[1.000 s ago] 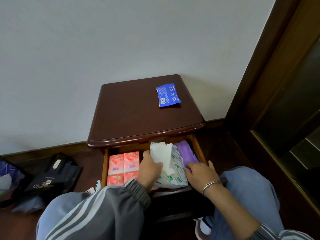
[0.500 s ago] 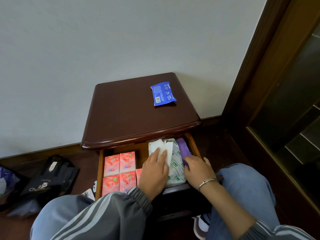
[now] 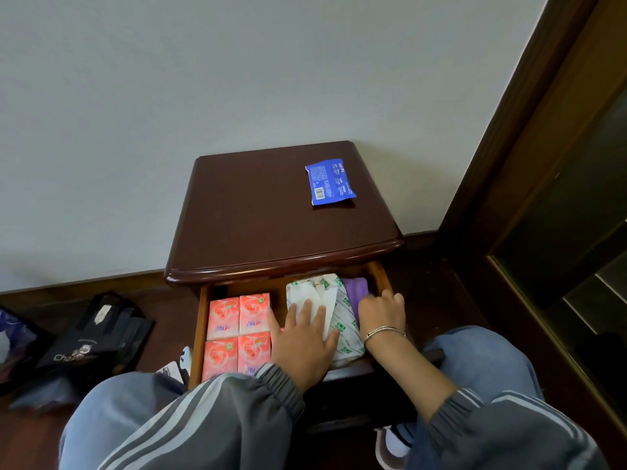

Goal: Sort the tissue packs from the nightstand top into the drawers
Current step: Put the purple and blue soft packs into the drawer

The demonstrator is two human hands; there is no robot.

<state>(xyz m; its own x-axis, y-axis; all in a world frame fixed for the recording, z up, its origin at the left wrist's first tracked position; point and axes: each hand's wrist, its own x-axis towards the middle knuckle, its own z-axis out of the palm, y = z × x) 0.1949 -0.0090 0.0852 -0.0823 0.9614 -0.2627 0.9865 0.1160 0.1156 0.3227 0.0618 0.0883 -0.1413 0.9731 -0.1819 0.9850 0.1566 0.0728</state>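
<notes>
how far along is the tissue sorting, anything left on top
Mostly done. Done: four pink packs fill the left of the open drawer, with a white and green pack and a purple pack on the right. In hand: the left hand presses flat on the white and green pack; the right hand is at the purple pack, grip unclear. Left: one blue pack lies on the nightstand top.

A blue pack (image 3: 329,182), pink packs (image 3: 252,313), a white pack (image 3: 346,313) with green marks and a purple pack (image 3: 356,290); the nightstand (image 3: 258,215) is dark reddish brown.
</notes>
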